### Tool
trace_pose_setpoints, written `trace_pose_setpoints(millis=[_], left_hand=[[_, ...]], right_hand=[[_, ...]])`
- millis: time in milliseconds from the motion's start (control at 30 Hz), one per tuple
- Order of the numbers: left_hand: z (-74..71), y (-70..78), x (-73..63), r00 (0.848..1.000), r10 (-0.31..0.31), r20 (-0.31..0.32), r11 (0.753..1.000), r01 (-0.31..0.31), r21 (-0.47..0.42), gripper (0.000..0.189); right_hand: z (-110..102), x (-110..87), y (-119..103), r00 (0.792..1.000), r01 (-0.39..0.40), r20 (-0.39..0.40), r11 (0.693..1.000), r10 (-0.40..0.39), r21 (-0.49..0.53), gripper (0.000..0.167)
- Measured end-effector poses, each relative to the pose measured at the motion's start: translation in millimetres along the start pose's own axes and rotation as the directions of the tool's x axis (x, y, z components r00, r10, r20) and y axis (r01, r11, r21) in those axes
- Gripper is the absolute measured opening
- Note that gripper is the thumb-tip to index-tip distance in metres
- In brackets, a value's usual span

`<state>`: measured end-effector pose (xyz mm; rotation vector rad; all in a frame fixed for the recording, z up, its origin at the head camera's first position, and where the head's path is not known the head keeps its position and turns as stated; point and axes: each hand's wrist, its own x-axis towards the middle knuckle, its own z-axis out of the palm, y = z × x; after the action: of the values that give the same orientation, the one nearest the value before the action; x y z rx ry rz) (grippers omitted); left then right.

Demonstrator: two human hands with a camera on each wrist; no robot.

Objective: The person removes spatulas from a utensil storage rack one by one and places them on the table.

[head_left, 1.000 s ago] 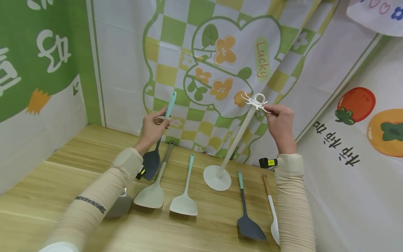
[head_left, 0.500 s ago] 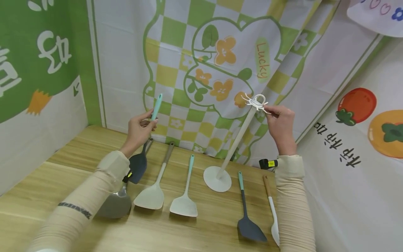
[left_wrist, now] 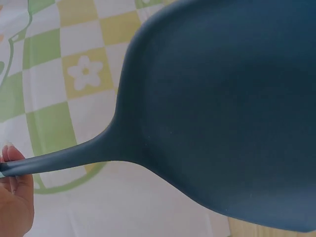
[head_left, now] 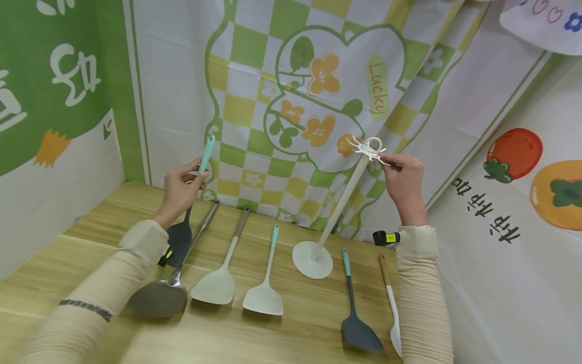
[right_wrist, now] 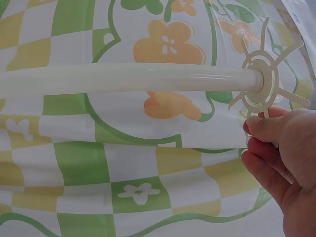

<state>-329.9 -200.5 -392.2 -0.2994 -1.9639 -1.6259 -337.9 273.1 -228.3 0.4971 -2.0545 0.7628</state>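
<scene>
My left hand (head_left: pixel 179 192) grips the mint-green handle of a dark blue-grey spatula (head_left: pixel 180 237), held up with its blade hanging down. The left wrist view is filled by that spatula's broad blade (left_wrist: pixel 222 113). At the right, my right hand (head_left: pixel 404 182) pinches one hook of the white rack top (head_left: pixel 369 147) between thumb and fingers. That rack is a white stand with a slim pole (head_left: pixel 343 207) and a round base (head_left: pixel 312 260) on the table. In the right wrist view, the hooks (right_wrist: pixel 287 48) fan out from a ring at the pole's end.
On the wooden table (head_left: pixel 282 344) lie a metal spatula (head_left: pixel 161 298), a beige spatula (head_left: pixel 215 285), a cream spatula with mint handle (head_left: pixel 263 298), a dark spatula (head_left: pixel 359 331) and a white spoon-like utensil (head_left: pixel 394 328). A checked curtain (head_left: pixel 254 151) hangs behind.
My left hand has moved left with the dark spatula, away from the rack, uncovering the metal spatula on the table. The right hand stays at the rack's hook.
</scene>
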Motion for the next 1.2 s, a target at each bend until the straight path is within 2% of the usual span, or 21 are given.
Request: trace_pose_setpoints(millis=[200, 600, 867, 1200], left_hand=[[-8.5, -6.5, 0.9, 1.000, 0.016, -0.021, 0.999, -0.015, 0.043, 0.047], [-19.5, -20.6, 0.0, 0.998, -0.026, -0.057, 0.994, 0.032, 0.108, 0.046], [-28.2, -27.0, -5.3, 0.998, -0.056, -0.039, 0.982, 0.062, 0.181, 0.046], [-34.2, -38.2, -9.1, 0.998, -0.026, -0.063, 0.977, 0.039, 0.212, 0.043]], right_hand=[[-1, -0.3, 0, 1.000, 0.004, 0.001, 1.000, -0.004, -0.002, 0.013], [-1, 0.5, 1, 0.999, 0.032, -0.016, 0.999, -0.032, 0.001, 0.013], [-1, -0.8, 0, 1.000, 0.018, 0.000, 1.000, -0.018, 0.008, 0.014], [-1, -0.6, 0, 1.000, 0.007, -0.002, 1.000, -0.007, 0.011, 0.012]])
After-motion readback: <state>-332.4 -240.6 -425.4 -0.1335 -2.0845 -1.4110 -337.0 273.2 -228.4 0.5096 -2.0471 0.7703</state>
